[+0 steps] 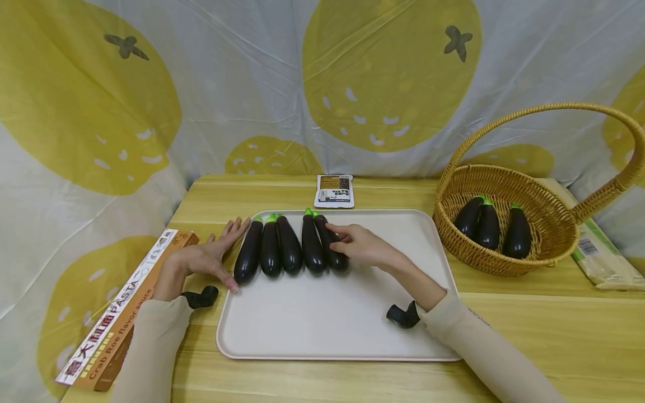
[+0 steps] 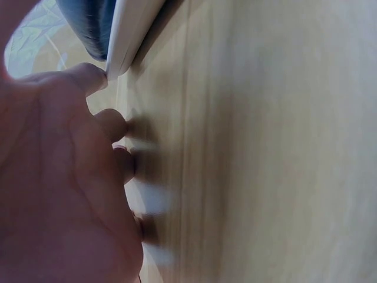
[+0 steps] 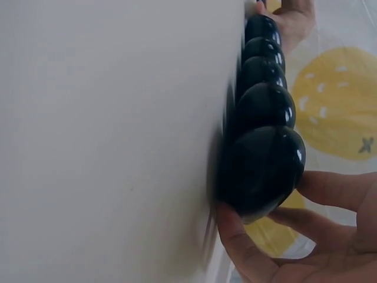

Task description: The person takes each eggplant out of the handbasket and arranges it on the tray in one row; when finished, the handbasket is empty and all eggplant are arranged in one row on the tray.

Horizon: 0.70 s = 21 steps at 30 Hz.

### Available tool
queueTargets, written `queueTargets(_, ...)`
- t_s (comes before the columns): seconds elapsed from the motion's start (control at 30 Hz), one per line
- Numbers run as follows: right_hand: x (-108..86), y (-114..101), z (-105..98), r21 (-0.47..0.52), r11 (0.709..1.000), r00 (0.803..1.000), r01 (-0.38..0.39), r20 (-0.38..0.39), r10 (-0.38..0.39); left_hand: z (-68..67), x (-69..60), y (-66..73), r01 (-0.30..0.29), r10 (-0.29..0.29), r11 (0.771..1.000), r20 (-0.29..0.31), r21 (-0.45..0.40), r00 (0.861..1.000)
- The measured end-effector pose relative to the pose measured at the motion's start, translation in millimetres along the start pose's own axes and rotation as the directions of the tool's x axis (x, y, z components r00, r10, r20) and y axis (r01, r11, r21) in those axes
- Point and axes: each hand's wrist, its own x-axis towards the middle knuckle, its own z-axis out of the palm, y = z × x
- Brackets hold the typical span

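Observation:
Several dark eggplants (image 1: 270,252) with green stems lie side by side on a pale tray (image 1: 322,330). A small gap divides the row. My right hand (image 1: 360,244) holds the eggplant at the right end (image 3: 259,171), thumb and fingers around its side. At the left end of the row, my left hand (image 1: 204,260) is spread over the tray's left rim beside the leftmost eggplant (image 1: 249,254). Its thumb reaches near that eggplant's lower end; the fingertips are at the rim in the left wrist view, with nothing in the palm (image 2: 53,171).
A wicker basket (image 1: 504,173) with three eggplants (image 1: 517,232) stands at the right, its tall handle raised. Beside it lies a flat packet (image 1: 602,257). Behind the tray is a small pouch (image 1: 335,191). A long pasta box (image 1: 123,313) lies at the left, near the left forearm.

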Motion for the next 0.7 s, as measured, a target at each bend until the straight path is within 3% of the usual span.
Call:
queueTargets(0.4, -8.8, 2.3, -12.7, 0.001, 1.000, 1.000, 0.018, 0.015, -0.018, -1.2, -0.1, -0.3, -0.002, 0.002, 1.000, 0.001, -0.012, 1.000)
queueTargets(0.7, -37.4, 10.5, -47.1, -0.049, 0.998, 1.000, 0.026, 0.009, -0.026, -0.8, 0.2, -0.5, -0.001, 0.001, 1.000, 0.003, -0.015, 1.000)
